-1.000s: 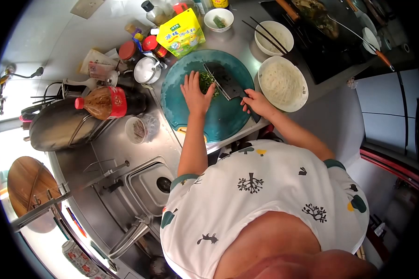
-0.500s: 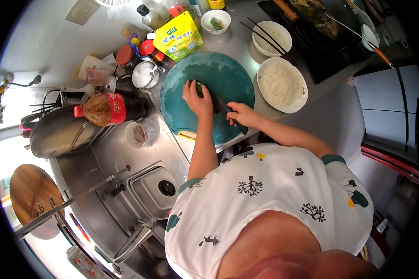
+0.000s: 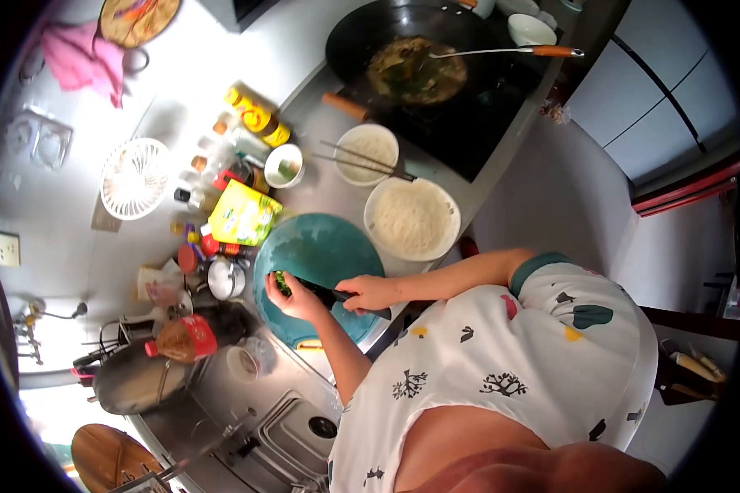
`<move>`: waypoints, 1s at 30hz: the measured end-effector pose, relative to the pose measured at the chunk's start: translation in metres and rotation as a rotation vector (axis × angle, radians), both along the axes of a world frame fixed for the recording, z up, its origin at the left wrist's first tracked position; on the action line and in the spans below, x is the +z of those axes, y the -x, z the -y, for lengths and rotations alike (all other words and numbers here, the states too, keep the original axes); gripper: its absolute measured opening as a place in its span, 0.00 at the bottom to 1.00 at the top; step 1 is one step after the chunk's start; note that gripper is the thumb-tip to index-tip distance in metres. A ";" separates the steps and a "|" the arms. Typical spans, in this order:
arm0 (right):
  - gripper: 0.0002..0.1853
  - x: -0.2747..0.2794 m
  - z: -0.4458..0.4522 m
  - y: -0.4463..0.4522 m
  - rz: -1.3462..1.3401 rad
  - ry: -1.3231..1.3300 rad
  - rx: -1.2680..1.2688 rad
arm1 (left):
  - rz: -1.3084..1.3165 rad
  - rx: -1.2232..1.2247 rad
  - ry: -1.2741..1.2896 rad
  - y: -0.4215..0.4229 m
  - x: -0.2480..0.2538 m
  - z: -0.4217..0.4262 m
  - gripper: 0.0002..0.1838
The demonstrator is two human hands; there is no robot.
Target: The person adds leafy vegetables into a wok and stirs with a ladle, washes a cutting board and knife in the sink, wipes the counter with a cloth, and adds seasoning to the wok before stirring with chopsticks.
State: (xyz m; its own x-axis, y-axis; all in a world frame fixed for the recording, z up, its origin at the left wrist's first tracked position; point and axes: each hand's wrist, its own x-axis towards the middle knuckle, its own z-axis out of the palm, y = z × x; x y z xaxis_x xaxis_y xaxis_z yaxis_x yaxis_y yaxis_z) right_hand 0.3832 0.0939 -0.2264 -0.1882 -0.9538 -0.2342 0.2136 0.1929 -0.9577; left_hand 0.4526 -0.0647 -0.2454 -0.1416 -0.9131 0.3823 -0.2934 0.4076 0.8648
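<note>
A knife with a dark blade [image 3: 319, 291] and black handle is gripped in my right hand [image 3: 370, 293], near the front right edge of the round teal cutting board [image 3: 316, 240]. My left hand [image 3: 294, 301] curves around finely chopped greens [image 3: 282, 283] at the far end of the blade. Its fingers are partly hidden, and so is some of the blade. Both hands are over the board; how high above it the knife lies I cannot tell.
Two bowls, one of pale food [image 3: 411, 220] and one with chopsticks [image 3: 366, 154], stand beyond the board. A wok [image 3: 415, 70] with food and a ladle sits on the stove. Seasoning bottles and a yellow pouch [image 3: 242, 214] line the wall; the sink [image 3: 292, 427] is at lower left.
My view has swung towards the stove, showing the whole wok. More of the chopped greens shows beside my left hand. Both hands keep their places at the knife.
</note>
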 end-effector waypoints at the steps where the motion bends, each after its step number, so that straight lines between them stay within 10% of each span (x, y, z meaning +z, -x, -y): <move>1: 0.17 0.013 -0.012 0.011 -0.035 0.011 0.000 | -0.021 -0.028 0.009 0.016 0.023 -0.015 0.15; 15: 0.08 0.169 -0.198 0.254 -0.480 0.139 -0.588 | -0.470 -0.627 0.061 0.376 0.162 -0.193 0.14; 21: 0.09 0.170 -0.225 0.322 -0.338 0.143 -0.642 | -0.258 -0.485 -0.002 0.459 0.130 -0.209 0.14; 27: 0.09 0.169 -0.268 0.346 -0.294 0.119 -0.729 | 0.748 -0.559 0.122 0.477 0.102 -0.171 0.14; 30: 0.10 0.169 -0.279 0.355 -0.317 0.133 -0.736 | 0.377 -0.534 0.230 0.489 0.125 -0.157 0.13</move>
State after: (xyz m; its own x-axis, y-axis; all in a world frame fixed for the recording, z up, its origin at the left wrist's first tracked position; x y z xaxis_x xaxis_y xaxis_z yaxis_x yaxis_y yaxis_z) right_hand 0.0283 0.3729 -0.0578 -0.8166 -0.5756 0.0422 -0.0440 -0.0108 -0.9990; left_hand -0.0359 0.0928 -0.1208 -0.7104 -0.5831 0.3942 -0.2650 0.7405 0.6177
